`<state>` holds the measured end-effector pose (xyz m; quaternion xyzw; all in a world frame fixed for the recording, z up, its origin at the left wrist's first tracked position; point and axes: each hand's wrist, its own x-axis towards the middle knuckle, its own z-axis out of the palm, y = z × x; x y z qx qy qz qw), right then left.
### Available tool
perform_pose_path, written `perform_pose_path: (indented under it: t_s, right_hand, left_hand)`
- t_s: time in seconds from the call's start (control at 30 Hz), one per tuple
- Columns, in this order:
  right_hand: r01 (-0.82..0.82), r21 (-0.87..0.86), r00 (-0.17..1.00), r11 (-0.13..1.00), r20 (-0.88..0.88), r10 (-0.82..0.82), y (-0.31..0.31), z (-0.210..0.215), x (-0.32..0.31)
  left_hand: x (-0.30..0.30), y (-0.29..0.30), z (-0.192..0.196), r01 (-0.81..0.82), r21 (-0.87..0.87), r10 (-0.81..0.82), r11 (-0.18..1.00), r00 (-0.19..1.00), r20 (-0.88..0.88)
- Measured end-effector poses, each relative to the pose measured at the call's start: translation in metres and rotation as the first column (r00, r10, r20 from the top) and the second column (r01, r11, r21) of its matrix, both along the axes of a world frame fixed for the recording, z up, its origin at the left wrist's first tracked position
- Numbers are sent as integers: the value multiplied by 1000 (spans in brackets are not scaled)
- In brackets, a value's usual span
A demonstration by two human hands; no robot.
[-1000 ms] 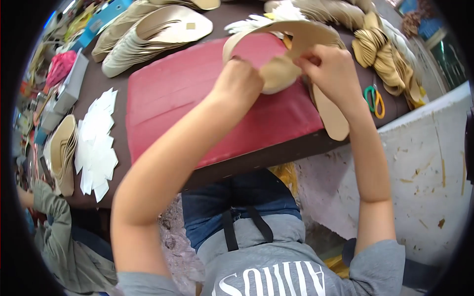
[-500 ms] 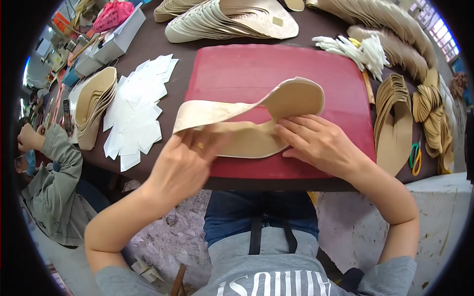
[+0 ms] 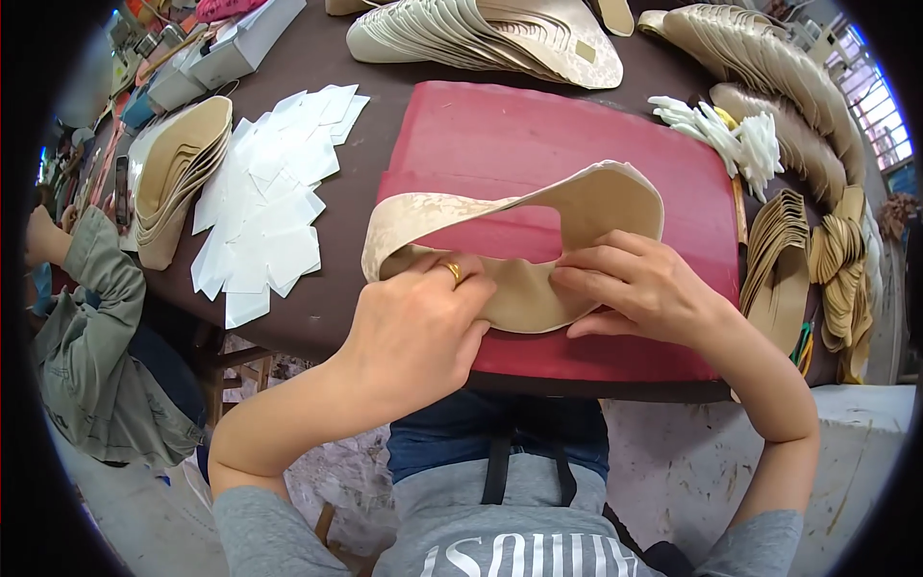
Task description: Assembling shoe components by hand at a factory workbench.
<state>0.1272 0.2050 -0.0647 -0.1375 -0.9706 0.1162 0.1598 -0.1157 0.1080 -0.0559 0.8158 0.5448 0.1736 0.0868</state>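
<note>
A beige shoe upper, patterned on its outer face and plain inside, stands as an open loop over the red mat. Toward the loop's left end, my left hand is closed on the near strip, its knuckles up and a ring on one finger; its fingertips are hidden. My right hand pinches the near strip further right, thumb beneath and fingers on the inner face. The far strip arches above the mat, with red showing through the gap.
White paper pieces lie scattered left of the mat, beside stacked uppers. More stacked uppers lie behind, others at right near green-and-yellow scissors handles. A white fabric bundle touches the mat's corner. Someone's grey-green sleeve is at left.
My left hand has moved in over the near strip and folded its fingers on it. The upper's loop now gapes wider. My whole view has shifted slightly.
</note>
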Motion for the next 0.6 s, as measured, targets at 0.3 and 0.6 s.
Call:
perform_pose_path:
  t_s: [0.3, 0.6]
  right_hand:
    - [-13, 64, 997, 998, 71, 8, -3, 3, -3]
    - [-57, 321, 989, 945, 149, 9, -6, 7, -4]
  left_hand:
    - [-2, -3, 5, -38, -107, 43, 994, 998, 42]
    - [-13, -13, 7, -56, 184, 68, 981, 996, -61]
